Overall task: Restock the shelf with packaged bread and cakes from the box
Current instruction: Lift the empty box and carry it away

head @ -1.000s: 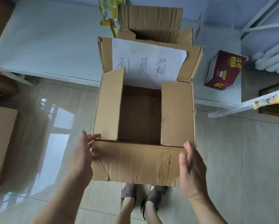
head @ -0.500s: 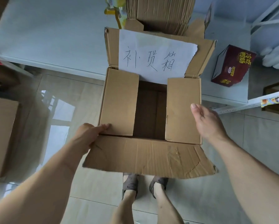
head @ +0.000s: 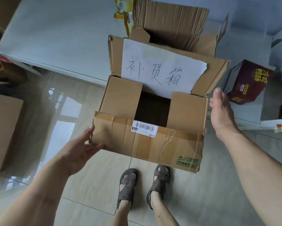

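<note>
Box (head: 153, 144) interior is dark btwn its flaps (head: 120, 95); contents can't be made out. Barcode label (head: 144, 127) print too small to read. Yellow packet (head: 123, 13) cut off at top edge, carton (head: 3, 128) at left edge. Rear box (head: 171, 20) partly hidden behind the front one.

The cardboard box (head: 146, 144) is gripped at a flap corner by the left hand (head: 81, 149), across the near edge of the counter (head: 63, 43). The right hand (head: 222, 113) is held flat beside it. A red carton (head: 248, 84) is set near the counter's right corner.
</note>
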